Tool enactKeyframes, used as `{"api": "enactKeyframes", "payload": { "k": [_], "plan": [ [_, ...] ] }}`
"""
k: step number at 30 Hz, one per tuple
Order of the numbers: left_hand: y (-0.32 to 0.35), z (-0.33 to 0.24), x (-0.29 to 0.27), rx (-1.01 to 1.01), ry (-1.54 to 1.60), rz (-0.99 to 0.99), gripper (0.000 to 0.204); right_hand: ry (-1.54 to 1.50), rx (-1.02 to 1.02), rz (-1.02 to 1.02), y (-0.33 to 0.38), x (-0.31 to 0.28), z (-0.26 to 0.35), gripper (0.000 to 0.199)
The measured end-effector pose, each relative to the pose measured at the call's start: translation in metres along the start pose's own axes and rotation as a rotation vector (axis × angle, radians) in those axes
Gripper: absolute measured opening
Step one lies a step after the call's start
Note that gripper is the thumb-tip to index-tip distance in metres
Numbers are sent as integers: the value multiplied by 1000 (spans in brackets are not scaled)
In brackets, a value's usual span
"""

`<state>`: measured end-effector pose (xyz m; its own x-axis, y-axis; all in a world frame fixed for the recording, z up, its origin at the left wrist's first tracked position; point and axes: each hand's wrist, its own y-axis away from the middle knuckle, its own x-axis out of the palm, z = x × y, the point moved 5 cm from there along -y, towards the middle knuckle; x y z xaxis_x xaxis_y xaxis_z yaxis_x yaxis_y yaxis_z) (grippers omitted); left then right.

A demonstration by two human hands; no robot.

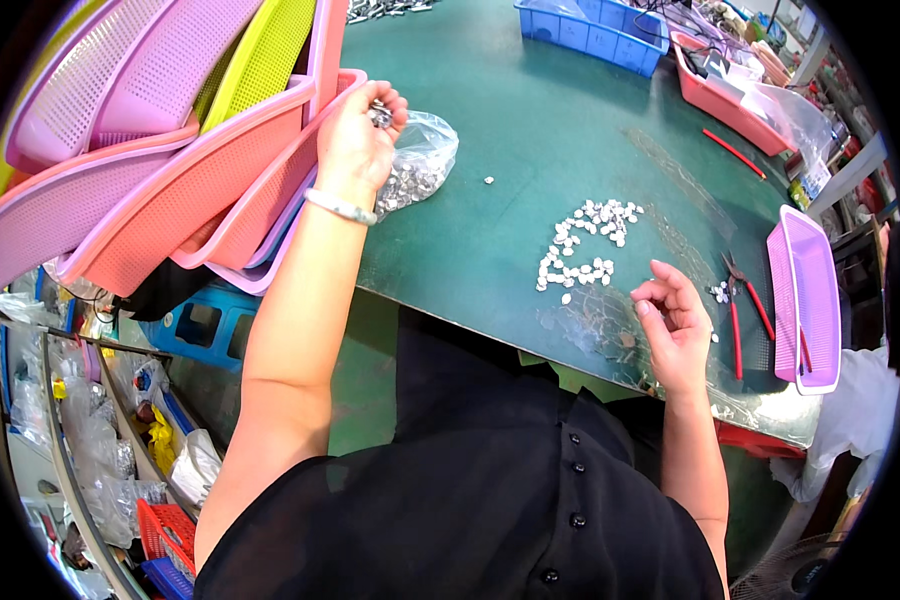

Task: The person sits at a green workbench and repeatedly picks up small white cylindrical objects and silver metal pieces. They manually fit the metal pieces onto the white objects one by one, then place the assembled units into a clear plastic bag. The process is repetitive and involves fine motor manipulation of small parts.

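My left hand (357, 148) is raised at the table's left, its fingers curled around several small silvery metal pieces (381, 114). Beside that wrist sits a clear plastic bag (432, 148) with many similar pieces in its lower part. Over the table's near right my right hand (678, 335) hovers, fingers loosely bent and apart, nothing visible in it. Just left of it, small whitish pieces (600, 216) lie spread in a rough C shape. One stray piece (489, 181) rests between the bag and that group.
Red-handled pliers (737, 325) lie right of my right hand, near a purple basket (816, 300). Pink and green perforated baskets (205, 165) are stacked at left. A blue bin (592, 38) and a coral tray (730, 105) stand at the far side. A red stick (734, 154) lies nearby.
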<state>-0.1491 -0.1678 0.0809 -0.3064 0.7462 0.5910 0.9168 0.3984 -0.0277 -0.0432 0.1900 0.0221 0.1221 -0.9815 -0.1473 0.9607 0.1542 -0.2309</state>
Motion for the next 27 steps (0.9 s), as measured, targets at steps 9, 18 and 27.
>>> {"api": "enactKeyframes", "payload": {
  "k": [9,18,27],
  "plan": [
    [-27,12,-16,232,-264,-98,18,14,-11,1,1,-5,-2,40],
    [-22,13,-11,203,-345,-69,25,33,-31,-6,-2,-6,-7,38],
    [44,29,26,410,-556,174,9,308,4,42,-24,-12,-13,35]
  ]
}}
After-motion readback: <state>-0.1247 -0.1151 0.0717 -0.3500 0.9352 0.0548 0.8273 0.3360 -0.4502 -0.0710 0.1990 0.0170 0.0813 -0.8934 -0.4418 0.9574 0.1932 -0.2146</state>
